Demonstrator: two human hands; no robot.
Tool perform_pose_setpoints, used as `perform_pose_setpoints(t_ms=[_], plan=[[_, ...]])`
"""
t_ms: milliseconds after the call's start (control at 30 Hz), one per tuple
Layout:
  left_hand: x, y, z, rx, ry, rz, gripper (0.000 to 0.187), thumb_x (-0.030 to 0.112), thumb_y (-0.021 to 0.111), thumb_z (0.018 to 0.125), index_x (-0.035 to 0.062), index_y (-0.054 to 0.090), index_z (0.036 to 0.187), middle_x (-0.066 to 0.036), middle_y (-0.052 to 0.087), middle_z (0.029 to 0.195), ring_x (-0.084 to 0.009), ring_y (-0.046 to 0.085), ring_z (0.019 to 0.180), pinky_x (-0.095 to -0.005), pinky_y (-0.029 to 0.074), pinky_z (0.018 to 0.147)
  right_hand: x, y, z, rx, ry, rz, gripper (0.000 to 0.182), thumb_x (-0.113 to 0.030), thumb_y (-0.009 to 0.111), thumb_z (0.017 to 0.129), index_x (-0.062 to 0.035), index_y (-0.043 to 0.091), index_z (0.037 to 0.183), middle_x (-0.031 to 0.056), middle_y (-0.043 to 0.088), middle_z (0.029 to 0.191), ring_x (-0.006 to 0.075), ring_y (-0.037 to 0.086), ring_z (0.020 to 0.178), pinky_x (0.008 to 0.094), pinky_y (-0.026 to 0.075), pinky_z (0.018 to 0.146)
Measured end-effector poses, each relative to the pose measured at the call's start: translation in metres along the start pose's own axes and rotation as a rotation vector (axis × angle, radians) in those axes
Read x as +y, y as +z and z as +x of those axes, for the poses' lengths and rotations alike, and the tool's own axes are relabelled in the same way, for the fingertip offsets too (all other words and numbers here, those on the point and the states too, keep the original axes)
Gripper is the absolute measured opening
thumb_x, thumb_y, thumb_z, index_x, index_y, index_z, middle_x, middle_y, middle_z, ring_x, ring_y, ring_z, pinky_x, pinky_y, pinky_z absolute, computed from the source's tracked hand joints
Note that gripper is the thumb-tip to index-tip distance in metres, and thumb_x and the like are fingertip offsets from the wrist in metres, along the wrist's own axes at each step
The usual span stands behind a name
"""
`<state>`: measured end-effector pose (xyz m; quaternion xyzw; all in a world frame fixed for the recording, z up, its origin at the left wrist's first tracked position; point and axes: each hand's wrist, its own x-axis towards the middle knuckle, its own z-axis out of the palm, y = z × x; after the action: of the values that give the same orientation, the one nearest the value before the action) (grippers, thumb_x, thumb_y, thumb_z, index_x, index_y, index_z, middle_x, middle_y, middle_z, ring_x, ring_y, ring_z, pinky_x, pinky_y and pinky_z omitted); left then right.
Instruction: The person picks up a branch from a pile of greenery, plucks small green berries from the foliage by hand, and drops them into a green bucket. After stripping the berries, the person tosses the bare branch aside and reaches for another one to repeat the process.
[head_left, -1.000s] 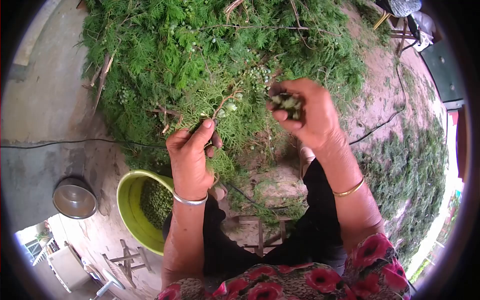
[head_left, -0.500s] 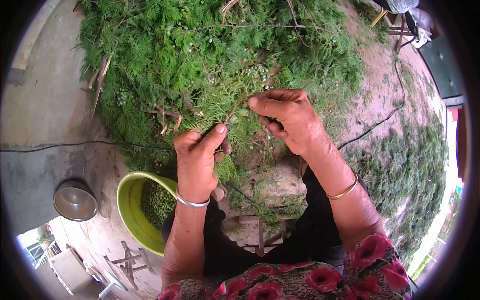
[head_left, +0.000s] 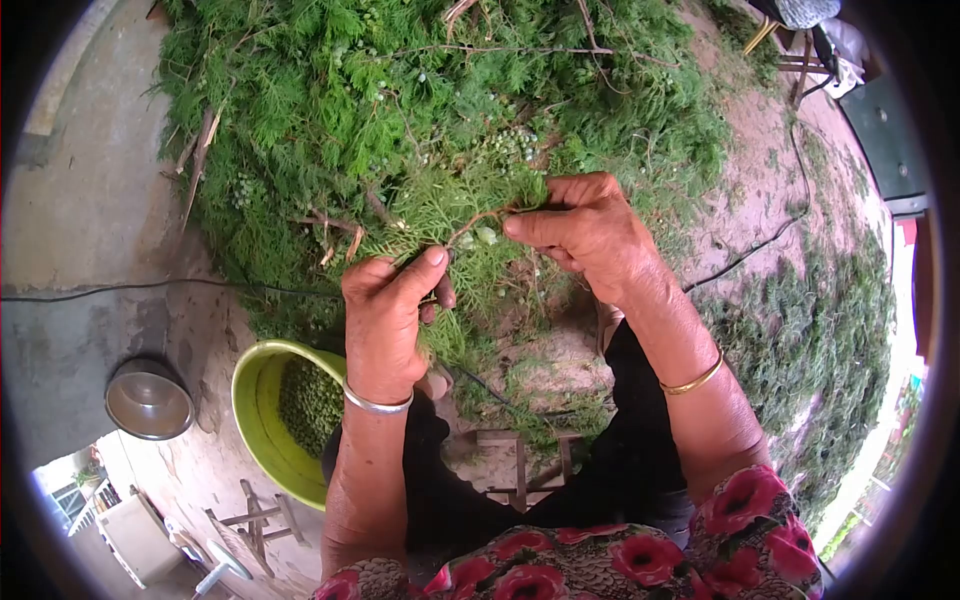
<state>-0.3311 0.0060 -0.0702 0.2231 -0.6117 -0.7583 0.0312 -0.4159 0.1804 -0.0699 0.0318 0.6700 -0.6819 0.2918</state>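
A leafy evergreen sprig (head_left: 474, 224) stretches between my two hands, its thin brown stem bent. My left hand (head_left: 383, 325) pinches the stem's lower end between thumb and fingers, and a silver bangle circles that wrist. On the other end my right hand (head_left: 595, 240) is closed, thumb against the curled fingers; a gold bangle is on this arm. Pale green seed cones (head_left: 487, 236) hang by the stem between the hands. Below and left of my left hand stands a yellow-green bucket (head_left: 250, 430) holding many small green cones (head_left: 308, 405).
A big heap of evergreen branches (head_left: 300, 120) lies in front of me. More cut greenery (head_left: 800, 350) covers the ground at right. A metal bowl (head_left: 150, 400) sits at left, near a wooden stool (head_left: 258, 520). Black cables (head_left: 160, 288) cross the floor.
My right hand has turned slightly and shifted a little to the right and down, with more foliage now showing by its fingers. The left hand has moved slightly left, still pinching the stem.
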Motion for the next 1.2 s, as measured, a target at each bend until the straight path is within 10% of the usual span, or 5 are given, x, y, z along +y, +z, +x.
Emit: perform_pose_setpoints(t_ms=[200, 333, 467, 600, 1200], plan=[[0.002, 0.007, -0.006, 0.036, 0.066, 0.029, 0.010, 0.011, 0.066, 0.080, 0.0025, 0.063, 0.074, -0.001, 0.060, 0.064, -0.0093, 0.053, 0.052, -0.0204, 0.033, 0.045, 0.024, -0.004, 0.019, 0.478, -0.671, -0.613, 0.016, -0.004, 0.063, 0.071, 0.0012, 0.052, 0.061, 0.0020, 0.049, 0.053, 0.0104, 0.042, 0.045, 0.0260, 0.031, 0.040], [0.002, 0.001, 0.000, 0.185, 0.038, -0.118, 0.010, 0.009, 0.067, 0.079, 0.0036, 0.062, 0.072, -0.002, 0.060, 0.065, -0.0109, 0.054, 0.053, -0.0212, 0.033, 0.045, -0.010, -0.007, -0.001, 0.120, 0.025, 0.444, 0.016, -0.003, 0.053, 0.072, 0.0066, 0.054, 0.084, 0.0137, 0.057, 0.073, 0.0138, 0.049, 0.051, 0.0231, 0.030, 0.039], [0.000, 0.000, 0.003, 0.170, 0.025, -0.186, 0.011, 0.010, 0.068, 0.079, 0.0035, 0.061, 0.073, -0.002, 0.060, 0.067, -0.0115, 0.054, 0.053, -0.0212, 0.033, 0.044, -0.004, 0.005, -0.006, -0.068, 0.038, 0.500, 0.020, -0.004, 0.049, 0.074, 0.0072, 0.055, 0.090, 0.0149, 0.058, 0.077, 0.0140, 0.050, 0.054, 0.0216, 0.030, 0.039], [-0.002, 0.005, 0.002, 0.152, 0.037, -0.154, 0.009, 0.008, 0.067, 0.080, 0.0031, 0.062, 0.076, -0.002, 0.060, 0.068, -0.0113, 0.054, 0.053, -0.0208, 0.033, 0.044, 0.000, 0.019, -0.007, -0.074, -0.018, 0.321, 0.012, -0.007, 0.072, 0.074, 0.0024, 0.064, 0.075, 0.0027, 0.057, 0.060, 0.0056, 0.048, 0.047, 0.0169, 0.031, 0.039], [-0.003, 0.002, -0.002, 0.126, 0.066, -0.178, 0.012, 0.011, 0.067, 0.079, 0.0020, 0.063, 0.073, -0.001, 0.060, 0.066, -0.0111, 0.054, 0.052, -0.0213, 0.034, 0.045, -0.006, -0.008, 0.006, 0.143, -0.122, 0.398, 0.014, -0.003, 0.066, 0.071, 0.0066, 0.059, 0.079, 0.0088, 0.059, 0.069, 0.0127, 0.049, 0.053, 0.0226, 0.032, 0.042]])
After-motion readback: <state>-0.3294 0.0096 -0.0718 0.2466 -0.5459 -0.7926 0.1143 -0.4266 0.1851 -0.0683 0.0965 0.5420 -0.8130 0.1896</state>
